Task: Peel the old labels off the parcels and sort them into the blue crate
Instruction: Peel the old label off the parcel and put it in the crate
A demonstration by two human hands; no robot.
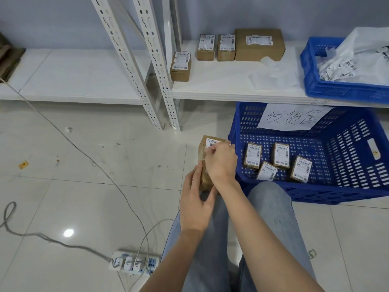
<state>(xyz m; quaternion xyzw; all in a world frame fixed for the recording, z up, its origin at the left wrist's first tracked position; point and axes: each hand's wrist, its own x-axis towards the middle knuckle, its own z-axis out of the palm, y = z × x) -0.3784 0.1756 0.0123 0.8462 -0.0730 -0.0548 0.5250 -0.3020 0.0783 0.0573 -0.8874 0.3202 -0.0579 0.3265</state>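
- Brown cardboard is what you hold: a small parcel [205,163] sits over your knees, just left of the blue crate [299,192] on the floor.
- Your left hand [194,204] holds the near end of the parcel, with fingers up its left side and the thumb curled under.
- Your right hand [221,162] lies on top of the parcel, and its fingertips pinch the white label [211,142] at the far end.
- Four small parcels with white labels lie flat in the blue crate, near its left side: one [252,155], one [281,155], one [267,171] and one [301,169].
- A white paper sign [292,118] with handwriting hangs on the far wall of that crate.
- On the white shelf [221,89] above, one small parcel [180,65] stands near the left front corner.
- Two more small parcels [206,47] and [226,47] stand at the back of the shelf, just beside a bigger box [260,44].
- A second blue crate [336,87] sits at the right end of the shelf, with a white plastic bag [362,53] in it.
- Some bits of clear backing paper [267,60] lie on the shelf in front of the bigger box.
- On the floor by your left leg lies a white power strip [133,264] with plugs and a grey cable [31,233].
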